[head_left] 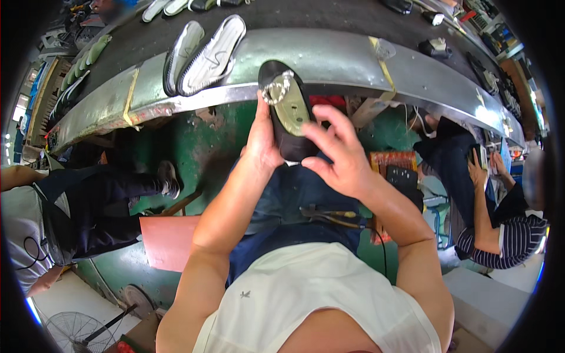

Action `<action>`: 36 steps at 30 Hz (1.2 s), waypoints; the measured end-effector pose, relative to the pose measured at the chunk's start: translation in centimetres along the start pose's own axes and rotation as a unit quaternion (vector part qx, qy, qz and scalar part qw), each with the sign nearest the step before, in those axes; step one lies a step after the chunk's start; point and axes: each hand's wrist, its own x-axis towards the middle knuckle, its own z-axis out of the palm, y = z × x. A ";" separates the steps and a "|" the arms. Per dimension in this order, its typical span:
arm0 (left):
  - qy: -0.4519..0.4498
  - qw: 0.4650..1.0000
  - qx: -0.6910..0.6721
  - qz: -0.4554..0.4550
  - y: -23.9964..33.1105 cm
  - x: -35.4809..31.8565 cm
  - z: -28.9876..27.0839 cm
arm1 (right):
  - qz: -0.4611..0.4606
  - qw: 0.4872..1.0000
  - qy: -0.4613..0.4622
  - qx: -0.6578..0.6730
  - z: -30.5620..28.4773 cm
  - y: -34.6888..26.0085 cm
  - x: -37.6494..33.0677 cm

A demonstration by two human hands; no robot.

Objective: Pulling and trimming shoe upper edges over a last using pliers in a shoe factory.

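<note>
My left hand is closed around the left side of a black shoe, held upright with its toe pointing away from me. Inside the shoe shows a green last or insole with small holes. A ring of pale beads or chain lies across its upper part. At the shoe's right side is my right hand, its fingers spread apart and the fingertips at or very near the shoe's edge; actual contact is hard to make out. Pliers with yellowish handles rest across my lap.
A pair of pale-lined shoes sits on the metal rim of a long dark bench ahead. More shoes lie along the bench. People sit close on both sides: dark trousers at left, a striped sleeve at right. A fan stands lower left.
</note>
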 end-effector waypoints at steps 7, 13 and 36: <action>-0.028 0.999 -0.029 0.004 -0.5 0.8 0.2 | -0.190 0.975 0.113 -0.037 1.0 3.2 0.4; -0.030 0.998 -0.060 0.021 -1.0 0.8 2.0 | -0.115 0.988 0.089 0.053 2.4 5.9 2.2; -0.115 0.629 0.610 0.468 5.4 3.4 5.6 | -0.116 0.985 0.063 0.112 1.4 5.4 7.4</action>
